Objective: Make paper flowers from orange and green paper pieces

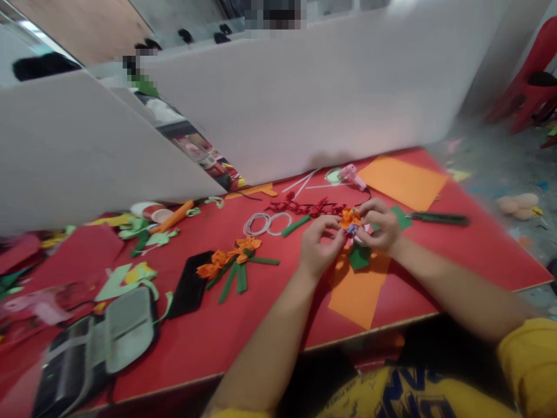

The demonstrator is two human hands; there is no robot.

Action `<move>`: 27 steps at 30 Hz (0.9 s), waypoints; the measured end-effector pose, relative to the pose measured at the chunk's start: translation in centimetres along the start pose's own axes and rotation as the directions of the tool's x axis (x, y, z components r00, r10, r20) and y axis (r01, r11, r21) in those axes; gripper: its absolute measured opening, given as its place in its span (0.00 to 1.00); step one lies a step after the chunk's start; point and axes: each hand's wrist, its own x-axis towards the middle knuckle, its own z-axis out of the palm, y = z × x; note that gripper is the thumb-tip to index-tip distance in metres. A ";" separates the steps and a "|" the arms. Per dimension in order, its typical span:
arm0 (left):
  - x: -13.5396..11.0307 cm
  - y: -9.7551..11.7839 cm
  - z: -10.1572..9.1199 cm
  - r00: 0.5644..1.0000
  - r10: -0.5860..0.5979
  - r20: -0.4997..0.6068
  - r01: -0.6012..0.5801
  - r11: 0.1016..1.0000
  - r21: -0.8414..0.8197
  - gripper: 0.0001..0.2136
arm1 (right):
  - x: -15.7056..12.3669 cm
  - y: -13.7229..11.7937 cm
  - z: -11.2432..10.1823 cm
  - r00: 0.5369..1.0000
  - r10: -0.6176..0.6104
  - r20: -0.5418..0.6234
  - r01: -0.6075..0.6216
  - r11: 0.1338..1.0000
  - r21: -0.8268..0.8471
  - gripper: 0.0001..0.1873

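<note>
Both hands meet over the right part of the red table. My left hand (321, 244) pinches one side of an orange paper flower (349, 218), and my right hand (379, 225) grips its other side. A small purple-and-white piece (351, 230) shows between the fingertips; its kind is unclear. Under the hands lie a dark green paper piece (360, 258) and an orange sheet (359, 299). Just beyond them is a row of red paper flowers (311, 206). To the left rest several orange paper flowers with green strips (241, 255).
A pink glue gun (353, 176), an orange sheet (402, 180) and a cutter knife (439, 218) lie beyond and right of my hands. White rings (266, 224), a black phone (191, 284) and an open case (130, 328) are leftward. A white partition (304, 104) borders the back.
</note>
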 end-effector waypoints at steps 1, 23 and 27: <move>0.0 0.0 0.1 1.000 0.011 0.005 -0.010 0.999 -0.037 0.04 | 0.1 0.0 0.0 1.000 -0.006 -0.004 0.006 1.000 -0.006 0.11; 0.2 -1.4 0.1 0.996 -0.060 0.059 0.067 0.990 -0.127 0.05 | -0.3 1.3 0.7 0.968 0.245 0.044 -0.246 0.913 0.324 0.09; -0.1 -1.6 0.6 0.984 -0.131 0.118 0.157 0.956 -0.247 0.08 | -0.6 1.5 0.9 0.968 0.244 0.063 -0.251 0.905 0.343 0.09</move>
